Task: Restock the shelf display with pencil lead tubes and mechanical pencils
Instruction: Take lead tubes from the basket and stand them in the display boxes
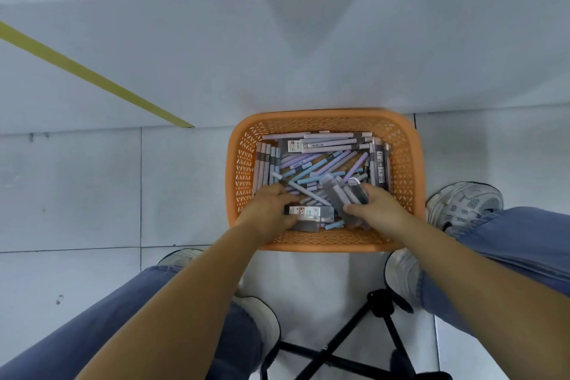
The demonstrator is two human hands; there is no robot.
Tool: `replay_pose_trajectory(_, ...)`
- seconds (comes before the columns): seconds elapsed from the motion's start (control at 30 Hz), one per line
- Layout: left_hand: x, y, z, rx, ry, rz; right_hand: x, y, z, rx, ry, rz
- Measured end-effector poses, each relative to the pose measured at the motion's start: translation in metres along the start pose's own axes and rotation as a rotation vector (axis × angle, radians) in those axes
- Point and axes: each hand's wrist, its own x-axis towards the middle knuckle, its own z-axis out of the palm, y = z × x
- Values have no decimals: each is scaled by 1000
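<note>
An orange plastic basket [401, 148] stands on the floor in front of me, filled with several purple and blue mechanical pencils [320, 163] and grey boxes of pencil lead tubes [300, 145]. My left hand [268, 210] is inside the basket's near left corner, closed on a grey lead tube box [310, 213] with a printed label. My right hand [377, 210] is inside the near right part, gripping a bundle of several grey lead tube boxes [342, 193] that stick up and away from me.
The white base panel of a shelf unit [277, 55] rises just behind the basket, with a yellow strip [92, 74] at the left. My legs and white shoes [465, 203] flank the basket. A black folding stand [354, 342] lies on the floor tiles between my feet.
</note>
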Motion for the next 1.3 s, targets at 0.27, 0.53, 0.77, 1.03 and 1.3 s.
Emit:
replay_pose_trajectory(0.27,3,1,1,56,28,-11,-5,-4,-1,29,-34,27)
replay_pose_trajectory(0.53,-11,0,-10,-249,112,-103,-19,-18,-19,-23,32,-27)
replay_pose_trajectory(0.77,-43,41,-56,-1160,108,-132,-57,-65,-15,221,68,-237)
replay_pose_trajectory(1.03,-105,110,-132,-1565,154,139,-133,-143,-8,387,58,-540)
replay_pose_trajectory(1.3,-185,162,-199,-1508,299,348,-223,-220,-21,201,72,-790)
